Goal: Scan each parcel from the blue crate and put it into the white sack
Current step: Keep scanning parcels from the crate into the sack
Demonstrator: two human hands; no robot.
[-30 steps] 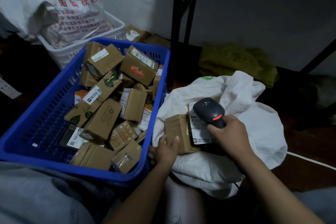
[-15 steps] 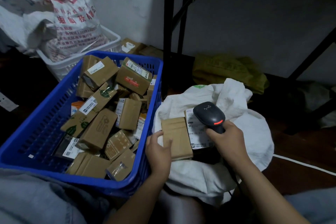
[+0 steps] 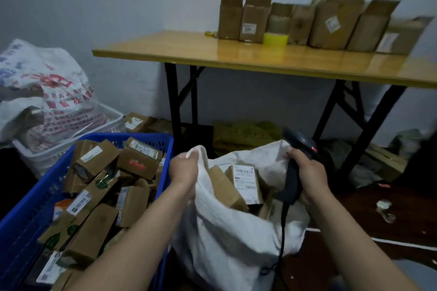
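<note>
The white sack [image 3: 231, 238] sits at 6 o'clock with its mouth pulled wide. The left hand [image 3: 184, 172] has its fingers curled tight on the sack's edge at the mouth's 9 o'clock side. The right hand [image 3: 307, 176] squeezes the scanner [image 3: 298, 149] and grips the edge at 3 o'clock. Brown parcels [image 3: 246, 182] lie inside the sack (one shows a white label). The blue crate [image 3: 26, 220], at 8 o'clock, is full of boxes [image 3: 94, 227].
</note>
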